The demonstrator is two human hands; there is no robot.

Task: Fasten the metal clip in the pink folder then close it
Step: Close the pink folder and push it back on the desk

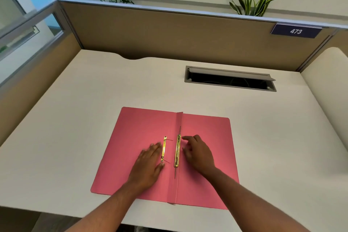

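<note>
The pink folder [131,133] lies open and flat on the white desk, near its front edge. Along the spine sits a gold metal clip base [177,151] with thin prongs running up and down from it. A loose gold clip bar [163,149] lies on the left flap, two thin prongs sticking out to its right. My left hand [149,162] rests flat on the left flap, fingertips and thumb touching the loose bar. My right hand [197,151] rests on the right flap, fingers curled beside the clip base, holding nothing.
The white desk [75,118] has an open cable slot with a grey lid [229,79] at the back right. Tan partition walls [169,32] enclose the back and sides. A sign reading 473 [296,31] hangs at the upper right. Plants stand behind the partition.
</note>
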